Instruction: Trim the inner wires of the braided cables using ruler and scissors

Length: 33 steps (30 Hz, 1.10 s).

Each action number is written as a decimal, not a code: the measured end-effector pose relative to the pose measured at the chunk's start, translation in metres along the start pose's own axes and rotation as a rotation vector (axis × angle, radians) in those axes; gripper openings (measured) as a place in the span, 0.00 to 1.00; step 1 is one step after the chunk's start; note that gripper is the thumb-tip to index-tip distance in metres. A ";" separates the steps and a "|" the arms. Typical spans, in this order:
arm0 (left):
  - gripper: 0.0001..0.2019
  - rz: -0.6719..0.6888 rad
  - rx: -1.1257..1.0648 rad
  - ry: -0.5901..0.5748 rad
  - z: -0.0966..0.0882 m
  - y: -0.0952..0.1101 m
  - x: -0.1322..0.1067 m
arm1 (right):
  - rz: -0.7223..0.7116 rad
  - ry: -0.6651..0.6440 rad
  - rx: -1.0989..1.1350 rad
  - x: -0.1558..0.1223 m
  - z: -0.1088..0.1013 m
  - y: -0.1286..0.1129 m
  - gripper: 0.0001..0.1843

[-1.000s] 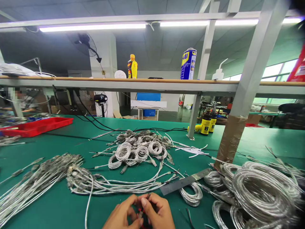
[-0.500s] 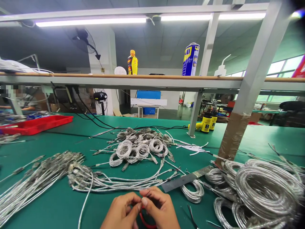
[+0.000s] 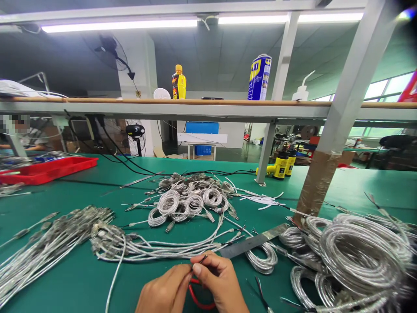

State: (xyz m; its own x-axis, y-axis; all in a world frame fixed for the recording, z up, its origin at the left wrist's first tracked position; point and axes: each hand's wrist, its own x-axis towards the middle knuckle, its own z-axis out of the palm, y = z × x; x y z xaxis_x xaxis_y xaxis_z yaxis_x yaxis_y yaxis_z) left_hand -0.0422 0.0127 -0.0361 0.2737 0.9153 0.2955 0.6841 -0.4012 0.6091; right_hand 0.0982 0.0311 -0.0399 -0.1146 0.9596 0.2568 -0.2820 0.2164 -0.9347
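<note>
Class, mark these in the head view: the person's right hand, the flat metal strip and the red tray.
Right hand [image 3: 220,279]: head view, near the thumb's base.
Flat metal strip [image 3: 253,242]: head view, middle of its upper face.
Red tray [image 3: 52,173]: head view, its near wall.

Above the green bench [image 3: 78,282], a shelf [image 3: 130,105] carries an orange-capped bottle [image 3: 179,83], a blue-and-yellow can [image 3: 259,79] and a white squeeze bottle [image 3: 300,93] with a bent spout. Under it, by a metal post [image 3: 267,152], I spot a pair of yellow-and-black tools [image 3: 280,168]; from here I can't quite make out what kind. A red tray [image 3: 65,170] sits far left. Further back, a dark fan [image 3: 109,47] juts from a pale pillar [image 3: 140,65], and a tube light [image 3: 120,26] glows overhead.
</note>
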 end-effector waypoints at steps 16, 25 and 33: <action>0.15 -0.333 -0.820 -0.021 -0.003 0.011 0.014 | 0.161 -0.082 0.202 -0.002 0.003 0.016 0.23; 0.16 -0.462 -0.935 0.076 -0.006 0.022 0.015 | 0.244 -0.212 0.101 -0.006 0.011 0.017 0.25; 0.06 -0.289 -1.001 0.160 -0.004 0.018 0.013 | 0.282 -0.207 0.054 -0.009 0.013 0.016 0.26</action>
State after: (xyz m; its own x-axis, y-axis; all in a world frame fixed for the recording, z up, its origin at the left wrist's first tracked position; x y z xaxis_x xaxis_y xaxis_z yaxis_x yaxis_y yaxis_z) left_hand -0.0286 0.0175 -0.0185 0.0469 0.9947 0.0911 -0.1812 -0.0812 0.9801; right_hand 0.0819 0.0235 -0.0537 -0.3841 0.9224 0.0398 -0.2611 -0.0671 -0.9630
